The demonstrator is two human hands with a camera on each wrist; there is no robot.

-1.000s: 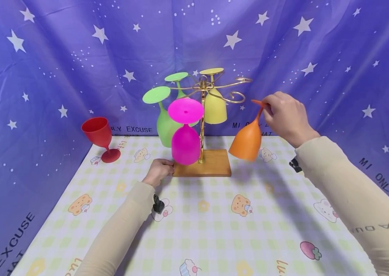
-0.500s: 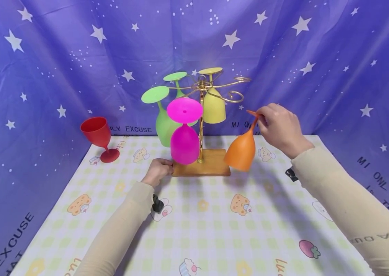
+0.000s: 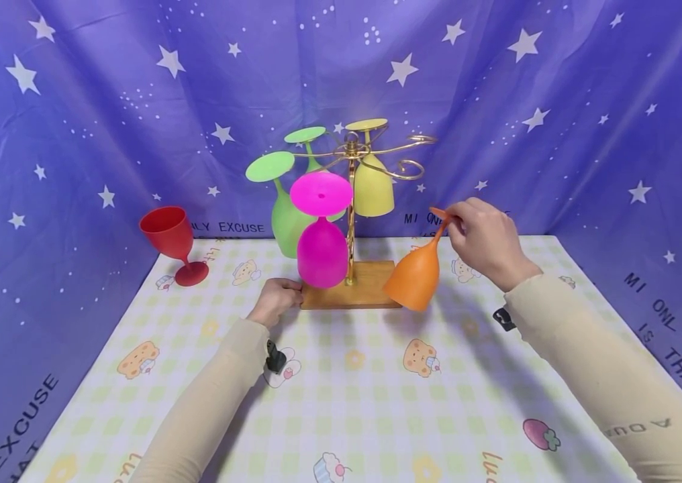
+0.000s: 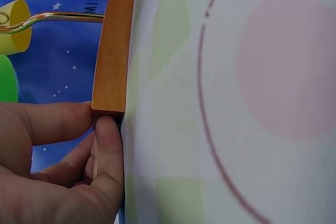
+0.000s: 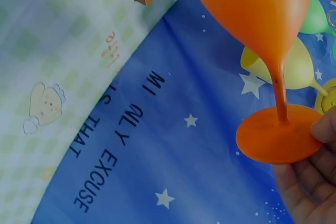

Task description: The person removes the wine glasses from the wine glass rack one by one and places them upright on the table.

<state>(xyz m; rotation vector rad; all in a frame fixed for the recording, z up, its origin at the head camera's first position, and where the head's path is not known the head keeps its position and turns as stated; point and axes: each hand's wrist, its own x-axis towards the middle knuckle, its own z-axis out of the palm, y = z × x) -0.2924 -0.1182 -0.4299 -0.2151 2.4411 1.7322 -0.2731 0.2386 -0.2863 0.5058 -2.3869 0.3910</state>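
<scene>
My right hand [image 3: 486, 238] pinches the foot of an orange goblet [image 3: 415, 275], which hangs upside down and tilted, its bowl in front of the right end of the rack's base. In the right wrist view, the thumb lies on the goblet's round foot [image 5: 278, 135] with fingers beneath. My left hand [image 3: 277, 300] grips the left end of the glass rack's wooden base [image 3: 371, 295], and the left wrist view has thumb and forefinger at its corner [image 4: 109, 98]. On the rack's gold arms hang a magenta goblet [image 3: 321, 255], two green goblets [image 3: 283, 221] and a yellow goblet [image 3: 374, 191], all inverted.
A red goblet [image 3: 168, 231] stands upright on the checked tablecloth [image 3: 341, 402] at the back left. Two curled gold arms [image 3: 410, 169] on the rack's right side carry no goblet. Blue star-printed curtains [image 3: 244, 80] surround the table's back and sides.
My right hand has carried the orange goblet down and to the left, from beside the rack to in front of its base's right end. The left hand stays on the base.
</scene>
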